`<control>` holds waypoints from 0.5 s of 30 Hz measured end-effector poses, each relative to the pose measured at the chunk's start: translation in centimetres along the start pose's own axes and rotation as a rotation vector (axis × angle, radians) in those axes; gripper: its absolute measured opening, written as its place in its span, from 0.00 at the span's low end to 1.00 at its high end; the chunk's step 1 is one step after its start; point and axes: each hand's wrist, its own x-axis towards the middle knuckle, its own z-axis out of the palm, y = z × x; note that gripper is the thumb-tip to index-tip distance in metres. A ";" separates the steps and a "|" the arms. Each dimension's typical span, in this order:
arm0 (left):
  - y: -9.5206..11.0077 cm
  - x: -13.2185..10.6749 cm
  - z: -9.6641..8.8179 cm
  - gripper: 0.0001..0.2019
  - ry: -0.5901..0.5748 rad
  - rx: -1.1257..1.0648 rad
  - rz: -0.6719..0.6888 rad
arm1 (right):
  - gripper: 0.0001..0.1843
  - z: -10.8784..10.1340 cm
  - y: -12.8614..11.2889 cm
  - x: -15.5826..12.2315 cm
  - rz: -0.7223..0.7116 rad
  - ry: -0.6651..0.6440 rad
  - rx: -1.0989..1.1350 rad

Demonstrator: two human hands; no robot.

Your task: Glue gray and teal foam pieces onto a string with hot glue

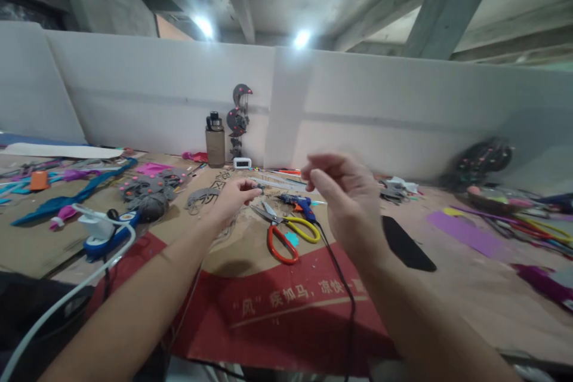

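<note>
Bare forearms (134, 292) reach in closest to the camera, over a bench (474, 304) and the red-printed cardboard (286, 340) spread beneath the hands. The right hand (342, 197) is raised with its fingers curled and is blurred, so I cannot tell whether it grips anything fine. The left hand (235, 197) sits lower, its thumb and fingertips drawn together. Scissors (282, 245) lie between the hands, blades parted, with their long axis slanting from handles nearer the right wrist to tips just beside the left fingers. Beyond them, also between the hands, lies a blue glue gun (304, 206), its nozzle apparently aimed toward the left hand and its cord trailing back toward the person. Pinched at the left fingertips is a small grey piece (259, 188); it is too small to make out a long axis or which way it points. For good work, a light grip on its rim seems best, leaving its face exposed to the right hand, with the left knuckles well clear of blade tips and nozzle, and the wrist steadied against the cardboard.
</note>
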 end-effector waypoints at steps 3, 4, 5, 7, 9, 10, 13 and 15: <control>-0.4 0.2 0.1 0.12 -0.019 -0.090 -0.021 | 0.09 0.3 6.9 0.2 0.245 -0.116 -0.240; -0.5 0.3 0.2 0.12 -0.029 -0.116 -0.039 | 0.09 0.4 8.9 -0.1 0.276 -0.133 -0.305; -0.5 0.2 0.3 0.12 -0.039 -0.145 -0.054 | 0.09 0.5 10.5 -0.6 0.271 -0.142 -0.364; -0.4 0.1 0.4 0.12 -0.055 -0.207 -0.073 | 0.10 0.7 12.6 -1.7 0.238 -0.244 -0.485; -0.3 0.0 0.6 0.11 -0.063 -0.272 -0.090 | 0.10 0.8 13.4 -2.7 0.242 -0.352 -0.616; -0.2 0.0 0.6 0.11 -0.062 -0.302 -0.105 | 0.10 0.8 13.4 -3.1 0.239 -0.404 -0.690; 0.0 -0.1 0.8 0.11 -0.042 -0.377 -0.169 | 0.11 0.8 12.9 -3.7 0.234 -0.533 -0.896; 0.1 -0.1 0.8 0.11 -0.028 -0.401 -0.198 | 0.16 0.7 12.6 -3.8 0.256 -0.576 -0.989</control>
